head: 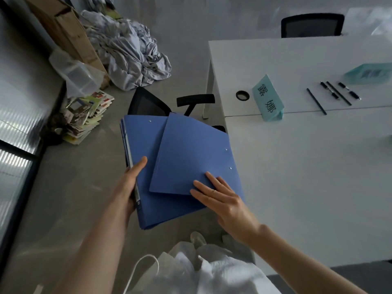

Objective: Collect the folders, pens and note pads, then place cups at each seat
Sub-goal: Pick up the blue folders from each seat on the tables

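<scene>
Blue folders (146, 158) sit stacked in the left hand's (129, 183) grasp, its fingers hidden beneath; the right hand (220, 200) presses flat-fingered on the skewed top folder (191, 158).

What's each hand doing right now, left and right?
Left hand: grips the blue folder stack by its spine edge.
Right hand: open, flat fingers pressing on the top folder.

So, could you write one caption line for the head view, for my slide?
Left hand grips a stack of blue folders while the right hand lays another folder on top, beside the white table.
</scene>
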A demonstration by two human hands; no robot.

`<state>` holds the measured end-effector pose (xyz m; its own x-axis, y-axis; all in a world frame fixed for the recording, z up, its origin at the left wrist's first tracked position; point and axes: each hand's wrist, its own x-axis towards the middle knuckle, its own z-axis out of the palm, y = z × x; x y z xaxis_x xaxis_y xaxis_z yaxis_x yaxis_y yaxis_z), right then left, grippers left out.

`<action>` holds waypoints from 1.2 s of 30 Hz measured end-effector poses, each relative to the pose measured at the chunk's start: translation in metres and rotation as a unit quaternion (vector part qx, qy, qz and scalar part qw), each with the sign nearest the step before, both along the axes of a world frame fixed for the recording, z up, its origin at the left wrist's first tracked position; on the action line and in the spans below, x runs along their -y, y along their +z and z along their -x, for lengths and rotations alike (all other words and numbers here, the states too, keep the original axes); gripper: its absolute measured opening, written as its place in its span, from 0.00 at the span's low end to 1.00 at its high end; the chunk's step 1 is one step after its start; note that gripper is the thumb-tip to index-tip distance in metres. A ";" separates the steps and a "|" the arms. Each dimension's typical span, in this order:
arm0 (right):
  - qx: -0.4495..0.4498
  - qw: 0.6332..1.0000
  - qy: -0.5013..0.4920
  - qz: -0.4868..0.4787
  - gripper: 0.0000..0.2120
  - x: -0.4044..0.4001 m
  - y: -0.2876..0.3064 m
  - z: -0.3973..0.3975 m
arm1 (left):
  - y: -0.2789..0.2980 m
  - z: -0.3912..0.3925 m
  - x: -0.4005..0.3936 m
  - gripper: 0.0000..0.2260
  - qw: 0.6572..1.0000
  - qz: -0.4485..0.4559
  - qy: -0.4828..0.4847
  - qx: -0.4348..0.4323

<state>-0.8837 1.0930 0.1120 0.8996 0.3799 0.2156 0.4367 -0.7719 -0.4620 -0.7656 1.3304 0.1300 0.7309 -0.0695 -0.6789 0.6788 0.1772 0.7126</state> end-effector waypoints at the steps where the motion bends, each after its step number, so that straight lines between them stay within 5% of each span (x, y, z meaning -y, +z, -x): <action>1: 0.006 1.000 0.023 -0.005 0.30 -0.001 0.000 -0.003 | 0.000 -0.002 -0.001 0.26 1.000 -0.004 -0.001 0.001; 6: 0.025 0.991 0.132 0.005 0.25 -0.008 -0.005 -0.021 | 0.004 -0.002 -0.005 0.14 1.000 -0.002 0.012 -0.013; 12: -0.041 0.988 0.145 -0.018 0.19 -0.010 -0.007 -0.053 | 0.004 0.001 -0.020 0.15 0.998 -0.032 0.060 0.013; 15: -0.081 0.990 0.103 -0.046 0.17 -0.009 -0.003 -0.073 | 0.008 0.003 -0.033 0.14 0.997 -0.040 0.062 0.012; 18: -0.136 0.988 -0.050 -0.050 0.24 -0.012 0.002 -0.099 | 0.008 0.006 -0.050 0.15 0.996 -0.039 0.076 0.013; 20: -0.254 0.951 -0.160 -0.081 0.30 -0.024 0.006 -0.124 | 0.009 0.008 -0.062 0.14 0.994 -0.041 0.101 0.011; 22: -0.393 0.871 -0.218 -0.196 0.33 -0.035 0.010 -0.145 | 0.013 0.010 -0.069 0.09 0.994 -0.033 0.108 0.007; 25: -0.484 0.774 -0.205 -0.353 0.25 -0.064 0.008 -0.175 | 0.013 0.006 -0.090 0.07 0.992 -0.014 0.124 -0.001; 28: -0.474 0.769 -0.171 -0.393 0.21 -0.099 0.002 -0.205 | 0.007 -0.004 -0.126 0.09 0.989 -0.002 0.146 -0.006; 34: -0.480 0.784 -0.095 -0.382 0.23 -0.183 -0.006 -0.252 | -0.010 -0.045 -0.221 0.31 0.989 0.011 0.145 0.003; 36: -0.482 0.781 -0.091 -0.388 0.25 -0.220 -0.009 -0.270 | -0.011 -0.064 -0.259 0.28 0.990 0.017 0.140 0.005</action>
